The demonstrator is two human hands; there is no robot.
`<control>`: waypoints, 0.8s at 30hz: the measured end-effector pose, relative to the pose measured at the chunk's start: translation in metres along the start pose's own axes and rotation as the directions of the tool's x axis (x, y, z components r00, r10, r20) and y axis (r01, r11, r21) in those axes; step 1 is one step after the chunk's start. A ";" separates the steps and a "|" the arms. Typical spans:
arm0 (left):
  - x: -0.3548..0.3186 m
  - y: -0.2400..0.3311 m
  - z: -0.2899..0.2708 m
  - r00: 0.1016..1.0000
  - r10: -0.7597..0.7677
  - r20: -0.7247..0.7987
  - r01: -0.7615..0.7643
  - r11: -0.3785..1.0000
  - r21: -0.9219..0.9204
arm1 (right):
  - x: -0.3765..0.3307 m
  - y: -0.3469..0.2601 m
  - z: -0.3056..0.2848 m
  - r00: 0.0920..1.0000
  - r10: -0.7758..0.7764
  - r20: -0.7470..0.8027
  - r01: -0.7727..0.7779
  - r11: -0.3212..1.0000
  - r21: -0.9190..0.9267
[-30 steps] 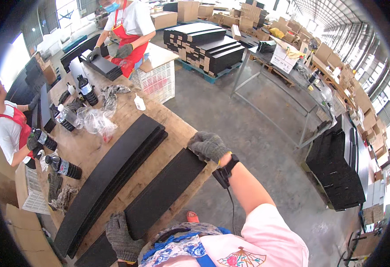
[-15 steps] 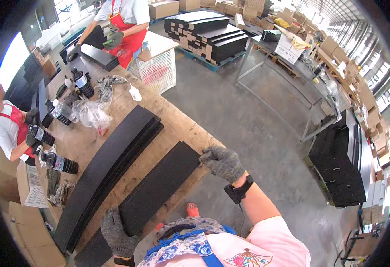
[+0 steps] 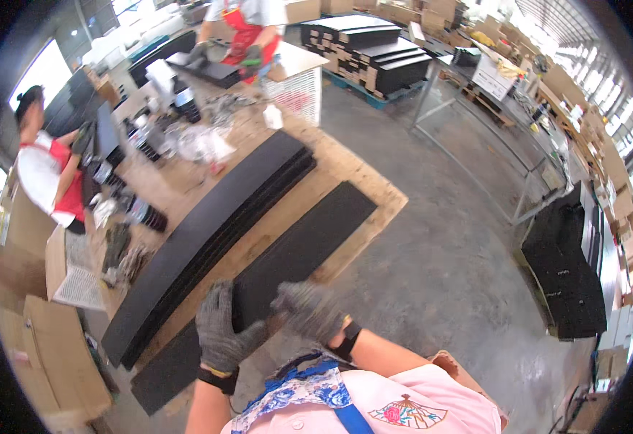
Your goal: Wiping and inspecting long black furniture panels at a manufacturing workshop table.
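Note:
A long, flat black board lies slantwise along the near edge of the table. My left hand, in a grey knit glove, rests on its near-left part with the thumb apart from the fingers. At the board's near edge is my right hand, gloved alike and slightly blurred, so its grip cannot be made out. Left of the board runs a stack of curved black boards, untouched by either hand. Whether the black strip below my left hand is a second board is hidden by that hand.
Dark bottles, a clear plastic bag and rags crowd the wooden table. Two people in red aprons work at its far and left sides. Black board stacks stand on a pallet and at right.
My right hand has come from the board's far end to its near side, close to my left hand. The view has shifted, and the people across the table have changed posture.

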State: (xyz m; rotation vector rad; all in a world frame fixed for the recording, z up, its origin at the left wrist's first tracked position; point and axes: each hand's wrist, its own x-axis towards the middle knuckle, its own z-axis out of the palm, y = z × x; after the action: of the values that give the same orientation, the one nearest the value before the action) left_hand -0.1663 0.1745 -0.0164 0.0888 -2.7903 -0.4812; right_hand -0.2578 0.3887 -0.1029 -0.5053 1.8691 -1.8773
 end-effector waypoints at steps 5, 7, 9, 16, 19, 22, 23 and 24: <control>-0.105 -0.121 -0.116 0.984 -0.176 0.016 0.173 0.978 0.119 | -0.003 -0.052 0.017 0.884 -0.465 -0.053 0.282 0.619 -0.733; -0.168 -0.182 -0.147 0.952 -0.279 0.128 0.247 0.944 0.221 | -0.005 -0.066 0.045 0.938 -0.183 -0.296 -0.109 0.655 -0.748; -0.209 -0.222 -0.149 0.985 -0.173 0.024 0.174 0.983 -0.066 | -0.015 -0.032 0.061 0.949 -0.240 -0.206 0.033 0.723 -0.690; -0.239 -0.264 -0.146 0.968 -0.200 0.150 0.229 0.952 -0.203 | -0.069 -0.044 0.303 0.816 -0.357 0.454 0.568 0.637 -0.521; -0.231 -0.265 -0.144 0.981 -0.128 0.143 0.178 0.889 -0.421 | -0.088 -0.032 0.397 0.762 -0.348 0.547 0.618 0.644 -0.451; -0.236 -0.270 -0.145 0.923 -0.311 0.226 0.375 0.602 -0.705 | -0.092 -0.035 0.436 0.749 -0.354 0.560 0.635 0.626 -0.453; -0.234 -0.269 -0.143 0.922 -0.318 0.221 0.377 0.601 -0.705 | -0.091 -0.037 0.439 0.762 -0.270 0.589 0.612 0.598 -0.518; -0.233 -0.268 -0.145 0.908 -0.346 0.236 0.393 0.510 -0.765 | -0.091 -0.042 0.428 0.761 -0.322 0.563 0.608 0.655 -0.448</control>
State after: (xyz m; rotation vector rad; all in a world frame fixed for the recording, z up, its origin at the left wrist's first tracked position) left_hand 0.1026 -0.0976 -0.0440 0.4793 -2.2882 -1.8308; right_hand 0.0497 0.0795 -0.0480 -1.6532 2.1080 -1.1757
